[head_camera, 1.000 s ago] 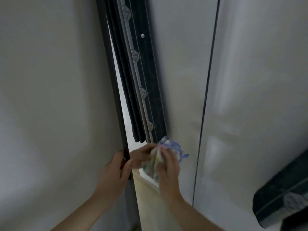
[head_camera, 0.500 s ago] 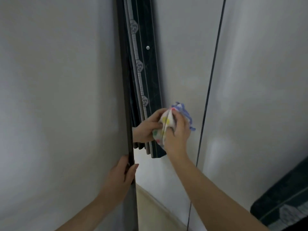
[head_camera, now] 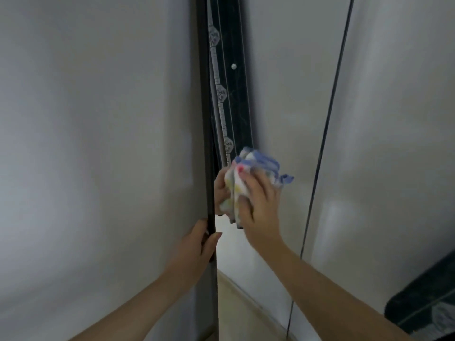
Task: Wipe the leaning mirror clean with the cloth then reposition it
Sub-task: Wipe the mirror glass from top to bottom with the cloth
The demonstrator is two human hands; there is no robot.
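Pale grey wall (head_camera: 394, 119), with a tall mirror (head_camera: 205, 119) leaning on it, seen edge-on. Left hand (head_camera: 197, 244) grips its dark frame — right hand (head_camera: 261, 205) clutches a bunched cloth (head_camera: 258, 163) against the glass. Wiping looks underway; repositioning remains.

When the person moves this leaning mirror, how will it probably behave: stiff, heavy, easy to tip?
Probably stiff: the mirror has a straight edge where the left hand grips it. It runs past the picture's top and bottom, so likely tall, heavy, apt to tip. Its glass, under the cloth, seems fragile.
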